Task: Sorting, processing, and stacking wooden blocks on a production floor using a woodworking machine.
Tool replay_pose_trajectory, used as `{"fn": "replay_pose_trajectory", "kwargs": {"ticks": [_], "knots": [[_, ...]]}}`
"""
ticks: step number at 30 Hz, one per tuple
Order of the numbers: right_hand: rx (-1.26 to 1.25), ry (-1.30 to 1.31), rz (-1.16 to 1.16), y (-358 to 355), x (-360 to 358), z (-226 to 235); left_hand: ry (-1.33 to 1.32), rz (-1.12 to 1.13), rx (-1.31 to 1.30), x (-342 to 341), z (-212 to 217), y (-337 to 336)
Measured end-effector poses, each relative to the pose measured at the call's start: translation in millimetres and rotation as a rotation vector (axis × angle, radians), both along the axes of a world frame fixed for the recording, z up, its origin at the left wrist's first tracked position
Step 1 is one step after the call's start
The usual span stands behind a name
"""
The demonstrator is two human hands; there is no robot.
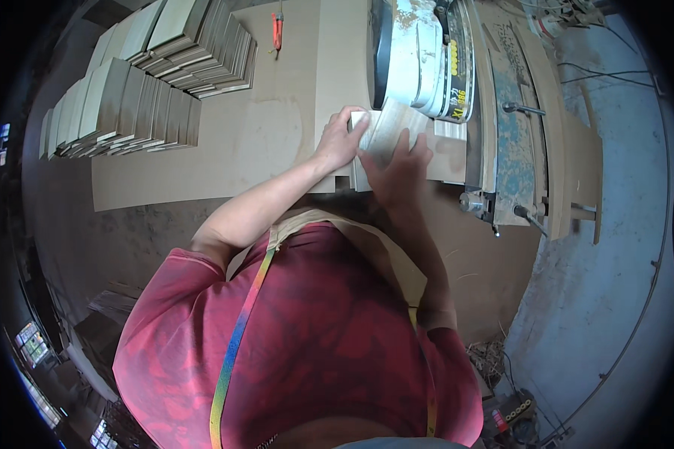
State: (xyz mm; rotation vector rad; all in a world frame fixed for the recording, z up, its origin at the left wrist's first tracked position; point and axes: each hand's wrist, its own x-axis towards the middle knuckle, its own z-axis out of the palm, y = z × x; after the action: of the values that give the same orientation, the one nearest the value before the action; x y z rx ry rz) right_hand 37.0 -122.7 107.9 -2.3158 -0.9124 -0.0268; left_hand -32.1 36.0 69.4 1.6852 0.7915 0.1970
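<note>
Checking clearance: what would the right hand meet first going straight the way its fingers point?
Sliding over the pale board, the right hand would probably meet the white machine; depth is unclear.

left arm (266, 198) is bent at the elbow, forearm slanting up and inward. left hand (341, 142) looks kinda bent at the fingers, with the thumb off to the right, can't see the whole grip tbh. right arm (427, 258) runs steeper, right hand (398, 170) near the left, palm down, fingers (405, 141) spread.
</note>
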Motion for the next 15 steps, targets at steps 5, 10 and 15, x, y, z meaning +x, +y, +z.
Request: {"fn": "replay_pose_trajectory", "kwargs": {"ticks": [5, 10, 15], "knots": [[0.083, -0.202, 0.085, -12.1, -15.3, -7.1, -0.046, 0.0, -0.058, 3.6, 3.4, -0.9], [0.174, -0.073, 0.131, -14.8, -13.5, -3.3, -0.117, 0.015, -0.05, 10.7, -13.0, 8.1], [0.262, 0.142, 0.105, -52.1, 6.2, 0.8, -0.055, -0.056, -0.23, 1.9, 9.5, 16.6]]}}
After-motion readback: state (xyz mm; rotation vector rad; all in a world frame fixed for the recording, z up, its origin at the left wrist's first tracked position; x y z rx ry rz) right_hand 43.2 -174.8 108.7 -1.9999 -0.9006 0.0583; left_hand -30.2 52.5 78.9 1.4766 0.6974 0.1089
